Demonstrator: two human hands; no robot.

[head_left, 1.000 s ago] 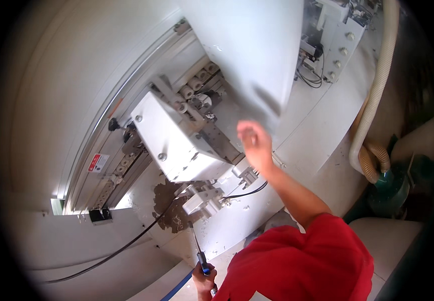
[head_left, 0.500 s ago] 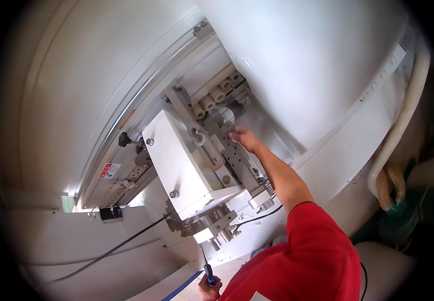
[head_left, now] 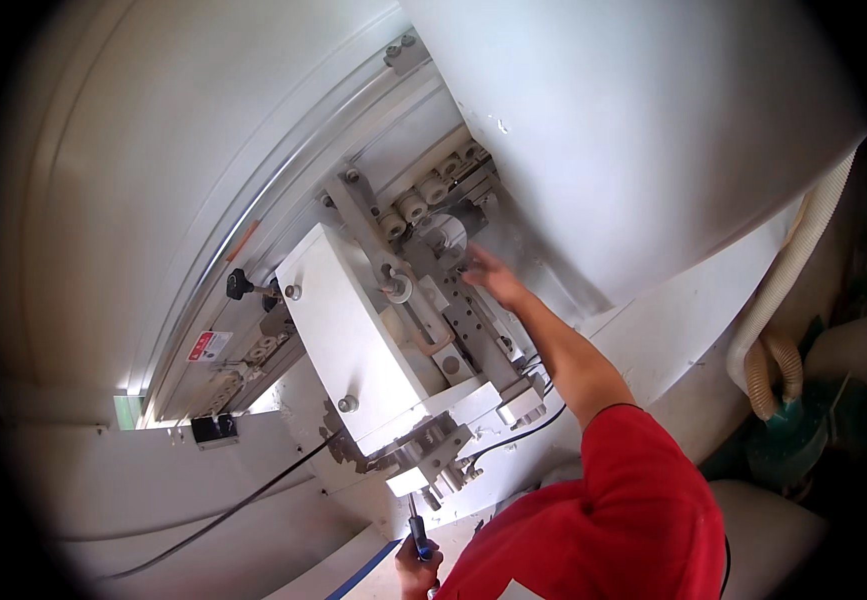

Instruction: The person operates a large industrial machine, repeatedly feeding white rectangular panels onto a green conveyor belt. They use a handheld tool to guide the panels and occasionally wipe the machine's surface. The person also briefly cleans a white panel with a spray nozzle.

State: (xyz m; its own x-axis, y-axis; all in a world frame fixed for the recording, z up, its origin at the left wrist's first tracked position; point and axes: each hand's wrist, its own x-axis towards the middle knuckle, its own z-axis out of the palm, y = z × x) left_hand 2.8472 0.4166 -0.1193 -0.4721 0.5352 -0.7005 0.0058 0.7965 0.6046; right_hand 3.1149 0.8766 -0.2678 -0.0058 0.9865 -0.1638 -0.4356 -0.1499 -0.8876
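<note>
While the left hand (head_left: 417,574) grips a screwdriver (head_left: 420,532), the right hand (head_left: 493,277) reaches into the machine

As the person leans over the machine, the left hand sits low, near the lower edge, closed around the screwdriver's dark blue and black handle. The shaft points up toward a metal clamp (head_left: 433,462) at the near end of the machine; whether its tip touches the clamp cannot be told.

The right hand is stretched forward, index finger and thumb apart, over a metal bar (head_left: 470,322) with rows of small holes. It is just beside a round disc (head_left: 444,233); whether the fingers touch either one is unclear.

Left of the bar stands a white box (head_left: 343,335) with two bolts on its face. Pale rollers (head_left: 413,206) run in a row beyond the disc, and a black knob (head_left: 239,284) sticks out left of the box. A dark cable (head_left: 253,491) trails from the clamp's side toward the lower left. Far to the right hangs a ribbed cream hose (head_left: 791,275).
</note>
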